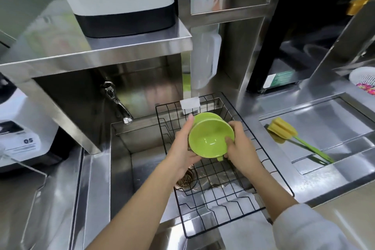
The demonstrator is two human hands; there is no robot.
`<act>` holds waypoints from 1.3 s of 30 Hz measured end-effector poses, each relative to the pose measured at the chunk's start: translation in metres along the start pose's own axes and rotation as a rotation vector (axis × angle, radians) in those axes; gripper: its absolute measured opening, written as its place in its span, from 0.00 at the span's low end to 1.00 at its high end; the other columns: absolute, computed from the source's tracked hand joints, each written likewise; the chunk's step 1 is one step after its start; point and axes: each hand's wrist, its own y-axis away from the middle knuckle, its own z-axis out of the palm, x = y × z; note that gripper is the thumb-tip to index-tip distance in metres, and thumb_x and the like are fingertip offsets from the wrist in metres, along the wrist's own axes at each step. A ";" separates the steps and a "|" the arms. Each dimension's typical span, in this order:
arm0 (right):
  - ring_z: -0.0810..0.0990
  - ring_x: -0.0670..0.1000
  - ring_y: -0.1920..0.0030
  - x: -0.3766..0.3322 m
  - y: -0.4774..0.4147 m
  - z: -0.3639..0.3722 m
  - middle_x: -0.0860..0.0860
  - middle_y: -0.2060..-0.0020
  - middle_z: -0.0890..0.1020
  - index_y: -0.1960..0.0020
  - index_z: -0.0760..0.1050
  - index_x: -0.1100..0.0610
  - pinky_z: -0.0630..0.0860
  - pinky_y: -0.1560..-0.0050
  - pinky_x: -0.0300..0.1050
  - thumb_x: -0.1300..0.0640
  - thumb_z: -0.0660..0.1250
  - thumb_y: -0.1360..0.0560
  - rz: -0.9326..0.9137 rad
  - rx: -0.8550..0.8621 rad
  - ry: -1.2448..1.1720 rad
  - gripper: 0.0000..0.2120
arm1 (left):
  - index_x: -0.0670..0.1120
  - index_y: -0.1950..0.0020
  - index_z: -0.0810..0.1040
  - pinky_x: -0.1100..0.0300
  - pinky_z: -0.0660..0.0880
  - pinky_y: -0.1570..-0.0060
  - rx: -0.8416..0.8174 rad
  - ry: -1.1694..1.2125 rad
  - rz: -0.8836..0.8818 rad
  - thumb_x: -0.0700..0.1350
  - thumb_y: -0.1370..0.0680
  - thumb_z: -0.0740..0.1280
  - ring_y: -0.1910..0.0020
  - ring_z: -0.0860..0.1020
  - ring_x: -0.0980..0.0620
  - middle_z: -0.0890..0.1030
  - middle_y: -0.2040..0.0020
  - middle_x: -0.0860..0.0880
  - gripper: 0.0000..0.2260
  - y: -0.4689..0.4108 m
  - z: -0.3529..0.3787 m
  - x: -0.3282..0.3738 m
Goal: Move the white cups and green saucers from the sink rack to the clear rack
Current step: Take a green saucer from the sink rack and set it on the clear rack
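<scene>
Both my hands hold a stack of green dishes (211, 138) above the black wire sink rack (251, 201). The front piece is a green cup-like dish facing me, with a small handle at its lower edge. More green pieces sit behind it. My left hand (182, 148) grips the stack's left side, thumb up along the rim. My right hand (239, 146) grips the right side, fingers over the rim. The wire rack spans the right half of the steel sink (121, 158) and looks bare under my hands. No white cups and no clear rack can be made out.
A tap (116, 103) juts over the sink at the back left. A yellow sponge brush with a green handle (288, 134) lies on the steel drainboard at right. A white appliance (121, 0) stands on the shelf above. A white basket (363, 79) sits at far right.
</scene>
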 end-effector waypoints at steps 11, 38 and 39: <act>0.73 0.47 0.37 -0.059 0.024 0.009 0.46 0.39 0.74 0.34 0.65 0.46 0.70 0.35 0.54 0.33 0.61 0.34 0.015 -0.222 -0.583 0.33 | 0.47 0.45 0.69 0.47 0.78 0.47 0.191 0.035 0.210 0.61 0.42 0.75 0.47 0.79 0.45 0.78 0.44 0.43 0.33 0.025 -0.029 0.010; 0.73 0.43 0.40 -0.339 0.110 0.163 0.37 0.41 0.71 0.43 0.67 0.34 0.72 0.41 0.39 0.44 0.78 0.50 -0.868 -0.756 -0.425 0.38 | 0.62 0.36 0.66 0.56 0.70 0.38 0.509 -0.555 0.782 0.57 0.44 0.78 0.36 0.71 0.59 0.71 0.36 0.57 0.39 0.297 -0.311 0.075; 0.72 0.41 0.40 -0.347 0.116 0.172 0.33 0.42 0.70 0.42 0.66 0.34 0.71 0.40 0.37 0.45 0.78 0.49 -0.898 -0.787 -0.397 0.38 | 0.61 0.34 0.64 0.58 0.69 0.36 0.535 -0.607 0.755 0.56 0.44 0.78 0.36 0.69 0.61 0.69 0.35 0.59 0.41 0.306 -0.321 0.072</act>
